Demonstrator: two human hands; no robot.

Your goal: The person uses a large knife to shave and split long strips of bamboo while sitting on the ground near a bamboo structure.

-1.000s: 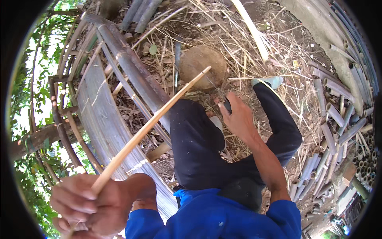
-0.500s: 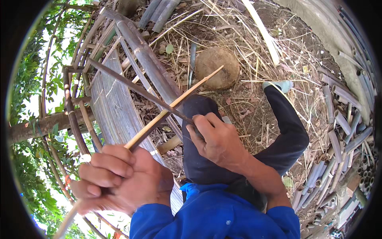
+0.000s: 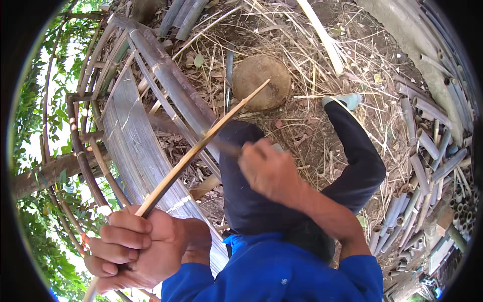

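My left hand (image 3: 132, 249) is closed in a fist round a long, thin split bamboo stick (image 3: 177, 171). The stick slants up to the right, pale on one face and dark along the other, with a tapered far tip near the stump. My right hand (image 3: 271, 173), smeared by motion, is closed on the end of a long, narrow dark tool (image 3: 229, 148), like a blade or bar. Blur hides most of that tool and whether it touches the stick. Both hands are in front of my dark-trousered leg (image 3: 244, 186).
A round wooden stump (image 3: 259, 83) stands ahead among dry straw. To the left are a slatted bamboo panel (image 3: 136, 131) and a thick bamboo rail (image 3: 171, 75). Cut bamboo tubes (image 3: 427, 143) lie piled at the right. My foot (image 3: 350, 101) rests on the ground.
The dark tool, plain across the stick earlier, is now a blur, as is my right hand. Stick and left hand sit slightly lower in view; the whole scene has shifted a little left.
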